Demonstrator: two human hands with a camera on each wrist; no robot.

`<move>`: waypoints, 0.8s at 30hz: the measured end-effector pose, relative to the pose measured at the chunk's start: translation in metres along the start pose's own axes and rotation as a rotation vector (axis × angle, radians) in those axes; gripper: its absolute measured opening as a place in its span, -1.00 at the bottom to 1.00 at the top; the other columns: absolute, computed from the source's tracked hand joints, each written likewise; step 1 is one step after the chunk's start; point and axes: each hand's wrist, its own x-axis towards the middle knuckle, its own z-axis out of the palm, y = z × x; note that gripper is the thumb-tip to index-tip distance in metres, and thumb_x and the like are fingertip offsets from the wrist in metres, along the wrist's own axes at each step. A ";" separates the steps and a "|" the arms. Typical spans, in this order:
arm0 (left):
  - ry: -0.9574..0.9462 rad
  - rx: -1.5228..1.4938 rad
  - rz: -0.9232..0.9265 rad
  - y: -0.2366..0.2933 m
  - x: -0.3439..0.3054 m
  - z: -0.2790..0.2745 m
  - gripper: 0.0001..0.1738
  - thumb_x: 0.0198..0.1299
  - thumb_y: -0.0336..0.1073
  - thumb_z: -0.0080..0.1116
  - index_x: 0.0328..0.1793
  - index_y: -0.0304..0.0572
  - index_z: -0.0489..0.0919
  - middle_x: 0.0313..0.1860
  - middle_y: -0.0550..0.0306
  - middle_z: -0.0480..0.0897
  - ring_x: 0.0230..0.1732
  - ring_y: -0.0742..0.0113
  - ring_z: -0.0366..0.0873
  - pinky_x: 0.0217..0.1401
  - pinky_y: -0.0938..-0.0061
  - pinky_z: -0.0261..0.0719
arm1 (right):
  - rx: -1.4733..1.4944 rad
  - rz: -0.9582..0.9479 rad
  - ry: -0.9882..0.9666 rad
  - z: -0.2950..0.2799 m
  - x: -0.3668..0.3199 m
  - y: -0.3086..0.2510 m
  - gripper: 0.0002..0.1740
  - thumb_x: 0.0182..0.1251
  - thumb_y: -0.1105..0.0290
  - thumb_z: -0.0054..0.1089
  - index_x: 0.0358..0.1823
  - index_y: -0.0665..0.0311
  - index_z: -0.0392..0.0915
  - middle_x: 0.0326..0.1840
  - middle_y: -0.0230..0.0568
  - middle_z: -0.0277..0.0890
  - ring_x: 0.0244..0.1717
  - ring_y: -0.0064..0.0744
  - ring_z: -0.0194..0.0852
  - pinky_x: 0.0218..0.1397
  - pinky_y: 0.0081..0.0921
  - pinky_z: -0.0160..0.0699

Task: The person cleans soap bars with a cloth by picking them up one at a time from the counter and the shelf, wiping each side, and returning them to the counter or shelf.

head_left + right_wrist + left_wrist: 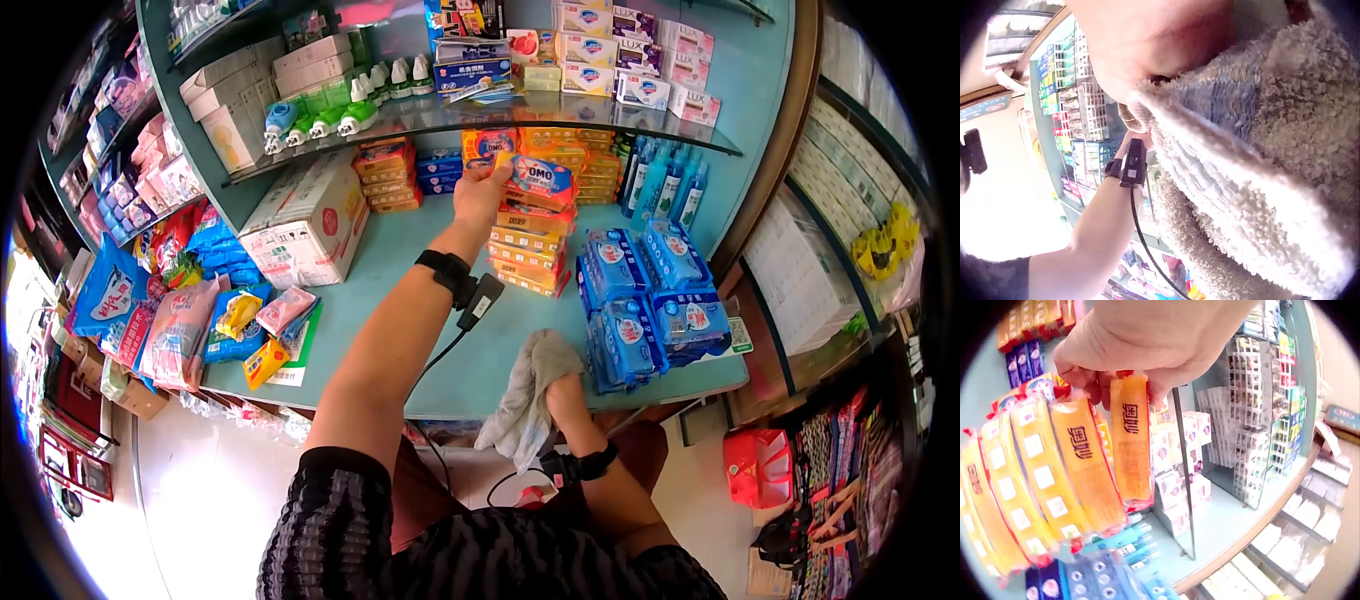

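Observation:
My left hand [480,200] grips an orange OMO soap pack [541,180] by its end, at the top of a stack of soap packs [527,250]. In the left wrist view the held pack [1130,437] stands apart from the stack beside it, pinched between thumb and fingers. My right hand [567,400] holds a grey-beige towel [525,400] at the counter's front edge. The towel [1260,156] fills much of the right wrist view and hides most of the fingers there.
Blue packs [650,300] stand right of the soap stack on the green counter [400,330]. A white carton [305,215] and bagged detergent [180,330] sit to the left. Overhead runs a glass shelf [480,125] with boxes and bottles. Blue bottles [660,185] stand behind.

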 end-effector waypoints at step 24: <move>0.038 0.767 0.096 -0.041 0.058 -0.150 -0.58 0.04 -0.04 0.25 -0.11 -0.16 0.50 -0.23 0.10 0.59 -0.22 0.30 0.52 -0.16 0.41 0.48 | 0.342 0.146 0.057 0.012 0.031 -0.023 -0.67 0.34 0.42 0.01 0.10 0.37 0.34 0.00 -0.27 0.38 -0.01 -0.50 0.34 0.09 -0.50 0.38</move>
